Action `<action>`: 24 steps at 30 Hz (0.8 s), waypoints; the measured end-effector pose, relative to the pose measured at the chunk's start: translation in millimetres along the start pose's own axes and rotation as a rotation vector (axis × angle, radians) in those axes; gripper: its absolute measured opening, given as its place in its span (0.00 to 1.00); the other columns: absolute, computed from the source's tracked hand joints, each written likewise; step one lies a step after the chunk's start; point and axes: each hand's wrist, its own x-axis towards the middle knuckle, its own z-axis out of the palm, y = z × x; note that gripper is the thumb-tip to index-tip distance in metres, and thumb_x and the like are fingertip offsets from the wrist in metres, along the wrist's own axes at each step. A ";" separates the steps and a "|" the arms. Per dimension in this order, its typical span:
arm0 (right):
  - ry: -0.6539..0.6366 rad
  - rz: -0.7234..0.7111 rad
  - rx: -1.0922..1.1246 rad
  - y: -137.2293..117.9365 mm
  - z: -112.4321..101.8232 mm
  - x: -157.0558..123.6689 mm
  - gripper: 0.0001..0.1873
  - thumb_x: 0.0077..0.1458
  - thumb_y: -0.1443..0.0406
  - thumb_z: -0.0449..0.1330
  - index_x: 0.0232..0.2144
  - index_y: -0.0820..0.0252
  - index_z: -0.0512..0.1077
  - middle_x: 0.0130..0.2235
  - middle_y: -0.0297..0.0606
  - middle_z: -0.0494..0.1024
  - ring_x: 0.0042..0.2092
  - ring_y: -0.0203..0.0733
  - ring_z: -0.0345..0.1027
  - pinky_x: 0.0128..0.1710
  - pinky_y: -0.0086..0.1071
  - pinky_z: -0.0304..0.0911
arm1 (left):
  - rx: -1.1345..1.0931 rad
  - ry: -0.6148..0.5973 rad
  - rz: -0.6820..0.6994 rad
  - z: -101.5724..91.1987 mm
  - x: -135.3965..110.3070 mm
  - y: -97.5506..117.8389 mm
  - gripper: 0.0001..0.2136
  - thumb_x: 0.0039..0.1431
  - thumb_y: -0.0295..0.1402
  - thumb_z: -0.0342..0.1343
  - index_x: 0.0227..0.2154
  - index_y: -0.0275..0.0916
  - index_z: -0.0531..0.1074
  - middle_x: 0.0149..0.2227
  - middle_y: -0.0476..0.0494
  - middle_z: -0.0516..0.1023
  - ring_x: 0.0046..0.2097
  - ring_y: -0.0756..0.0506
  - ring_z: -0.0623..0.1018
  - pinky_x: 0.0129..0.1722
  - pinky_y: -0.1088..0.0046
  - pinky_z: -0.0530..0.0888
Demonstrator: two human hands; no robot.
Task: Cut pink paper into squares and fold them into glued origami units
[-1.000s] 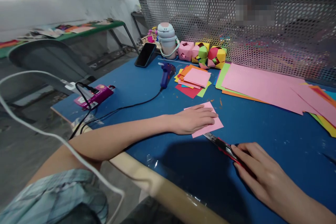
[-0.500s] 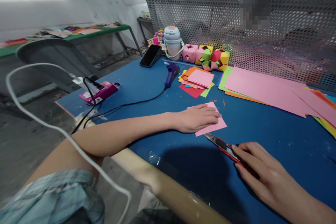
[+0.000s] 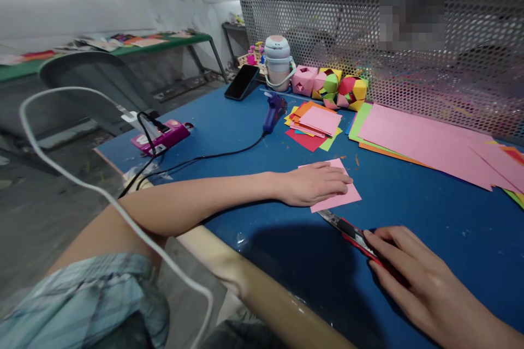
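Note:
My left hand (image 3: 317, 183) lies flat, fingers stretched out, on a small pink paper square (image 3: 341, 195) on the blue table (image 3: 409, 202). My right hand (image 3: 413, 278) rests at the lower right, its fingers laid over the handle of a red utility knife (image 3: 347, 230). The knife's blade end points at the near edge of the pink square, just below my left hand.
A stack of small coloured squares (image 3: 315, 122) and large pink and coloured sheets (image 3: 426, 136) lie behind. Folded paper cubes (image 3: 331, 83), a white jug (image 3: 277, 62), a phone (image 3: 241, 82), a corded blue glue gun (image 3: 272, 112) and a magenta power strip (image 3: 161, 136) stand left; perforated metal screen (image 3: 368, 22) at back.
Only the view has shifted a little to the left; both hands, the knife and the pink square keep their places.

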 end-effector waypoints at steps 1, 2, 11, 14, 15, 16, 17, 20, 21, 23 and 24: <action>-0.001 -0.001 0.001 -0.5 -0.1 0.2 0.17 0.60 0.67 0.50 0.50 0.61 0.68 0.40 0.46 0.71 0.41 0.41 0.69 0.37 0.30 0.72 | 0.004 -0.004 -0.003 -0.2 -0.1 0.2 0.15 0.65 0.30 0.38 0.51 0.39 0.62 0.62 0.38 0.60 0.63 0.44 0.57 0.62 0.57 0.52; -0.001 -0.004 0.000 -1.0 -0.4 0.6 0.17 0.60 0.67 0.50 0.50 0.61 0.68 0.40 0.46 0.71 0.41 0.41 0.69 0.38 0.30 0.72 | 0.007 -0.005 -0.005 -0.5 -0.1 0.5 0.15 0.65 0.30 0.38 0.51 0.39 0.62 0.62 0.38 0.60 0.63 0.44 0.57 0.62 0.58 0.52; -0.020 -0.021 0.002 -2.1 -1.9 2.4 0.16 0.60 0.67 0.50 0.49 0.61 0.69 0.40 0.46 0.73 0.41 0.43 0.70 0.38 0.31 0.72 | -0.005 -0.032 -0.040 -4.5 -0.1 3.4 0.15 0.65 0.31 0.38 0.51 0.41 0.62 0.62 0.42 0.59 0.64 0.46 0.56 0.63 0.61 0.50; -0.013 -0.027 -0.010 -1.0 -1.5 1.3 0.16 0.59 0.66 0.51 0.49 0.61 0.69 0.41 0.46 0.72 0.42 0.43 0.70 0.38 0.31 0.72 | -0.015 -0.039 -0.038 -5.0 -0.1 3.8 0.15 0.65 0.31 0.38 0.52 0.41 0.62 0.62 0.42 0.59 0.64 0.46 0.56 0.63 0.61 0.49; -0.005 -0.029 -0.013 -0.8 -1.5 1.3 0.16 0.59 0.66 0.51 0.49 0.61 0.69 0.40 0.46 0.72 0.42 0.43 0.70 0.38 0.31 0.72 | -0.018 -0.042 -0.039 -5.1 -0.1 3.9 0.15 0.65 0.30 0.38 0.52 0.41 0.62 0.62 0.41 0.59 0.64 0.46 0.56 0.63 0.61 0.49; 0.000 -0.034 -0.014 -0.8 -1.4 1.4 0.16 0.59 0.67 0.51 0.48 0.61 0.69 0.40 0.46 0.72 0.42 0.43 0.70 0.38 0.31 0.72 | -0.021 -0.042 -0.040 -5.1 -0.1 3.9 0.15 0.65 0.30 0.38 0.52 0.41 0.62 0.62 0.41 0.59 0.64 0.46 0.56 0.63 0.61 0.49; 0.005 -0.040 -0.014 -0.8 -1.4 1.4 0.15 0.59 0.67 0.51 0.48 0.60 0.69 0.40 0.46 0.73 0.42 0.43 0.70 0.39 0.31 0.72 | -0.024 -0.040 -0.041 -5.0 -0.1 3.8 0.15 0.65 0.31 0.38 0.52 0.41 0.62 0.62 0.41 0.59 0.64 0.46 0.56 0.63 0.61 0.49; 0.003 -0.068 -0.002 -1.1 -1.4 -0.7 0.16 0.59 0.67 0.51 0.49 0.59 0.68 0.42 0.45 0.74 0.44 0.43 0.70 0.39 0.30 0.72 | -0.032 -0.021 -0.040 -4.2 0.0 3.4 0.15 0.66 0.32 0.37 0.51 0.41 0.62 0.62 0.41 0.59 0.63 0.46 0.57 0.63 0.61 0.49; -0.005 -0.074 0.004 -0.9 -1.6 -2.2 0.16 0.59 0.67 0.51 0.49 0.58 0.68 0.42 0.44 0.74 0.45 0.44 0.70 0.39 0.30 0.72 | -0.032 -0.015 -0.035 -3.9 0.0 3.3 0.15 0.66 0.32 0.37 0.51 0.41 0.62 0.62 0.41 0.60 0.63 0.46 0.57 0.63 0.61 0.49; -0.018 -0.068 0.012 0.6 -3.1 -5.7 0.17 0.59 0.67 0.52 0.51 0.56 0.67 0.43 0.43 0.74 0.46 0.43 0.70 0.40 0.30 0.71 | -0.028 -0.013 -0.025 -3.4 0.1 3.0 0.15 0.66 0.31 0.37 0.51 0.39 0.62 0.62 0.39 0.60 0.63 0.45 0.57 0.63 0.60 0.50; -0.017 -0.049 0.011 2.3 -4.7 -7.2 0.18 0.58 0.66 0.53 0.51 0.55 0.66 0.43 0.42 0.74 0.45 0.43 0.70 0.40 0.30 0.71 | -0.028 -0.013 -0.020 -3.3 0.3 3.0 0.15 0.66 0.31 0.37 0.51 0.39 0.62 0.62 0.39 0.60 0.63 0.45 0.57 0.63 0.59 0.50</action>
